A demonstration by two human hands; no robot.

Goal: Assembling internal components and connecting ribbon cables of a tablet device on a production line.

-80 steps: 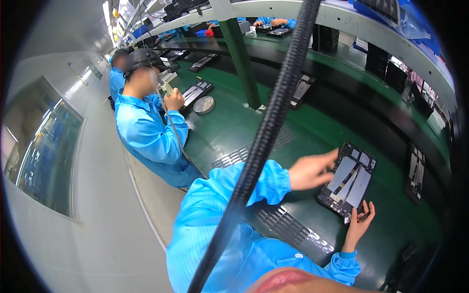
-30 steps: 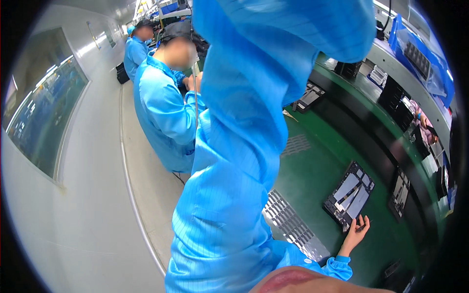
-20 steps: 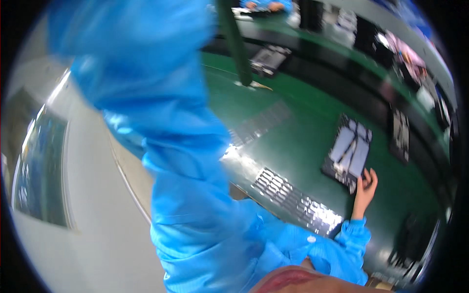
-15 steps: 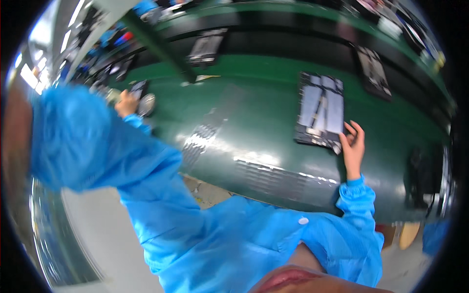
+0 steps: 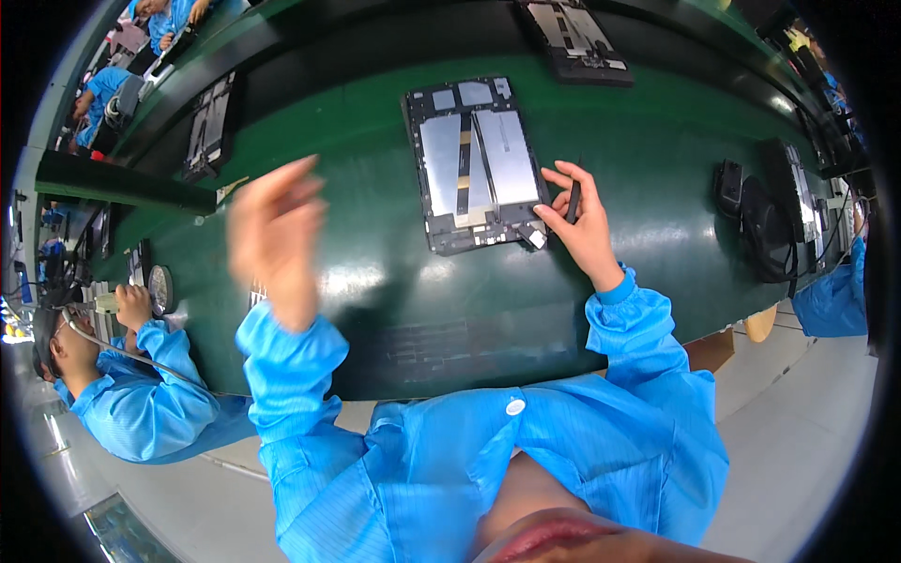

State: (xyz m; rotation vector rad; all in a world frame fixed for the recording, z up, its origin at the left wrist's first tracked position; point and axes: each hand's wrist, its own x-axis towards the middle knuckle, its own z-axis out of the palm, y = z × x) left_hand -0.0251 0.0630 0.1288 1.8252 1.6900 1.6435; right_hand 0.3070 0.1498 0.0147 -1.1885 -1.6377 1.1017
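An opened tablet [image 5: 441, 159] lies on the green workbench in front of me, its silver batteries and dark flex strips exposed. Beside its lower right corner is my right hand [image 5: 587, 230]. A slim black stick-like tool [image 5: 574, 201] sits in that hand, its exact kind unclear, while thumb and forefinger are apart near the tablet's edge. By that corner a small whitish connector piece [image 5: 537, 240] sticks out. My left hand [image 5: 279, 239] is raised over the bench left of the tablet, smeared by motion, and nothing can be made out in it.
More opened tablets lie on the dark strip beyond, one at the far right [image 5: 577, 42] and one at the left [image 5: 208, 127]. A green post [image 5: 127, 185] crosses the left side. A co-worker [image 5: 150, 394] sits at left. Black cabled equipment [image 5: 765, 220] stands at right.
My left arm has swung from far left back in front of me, with the hand raised. The view has turned leftward, so the tablet sits nearer the middle. My right hand stays by its corner.
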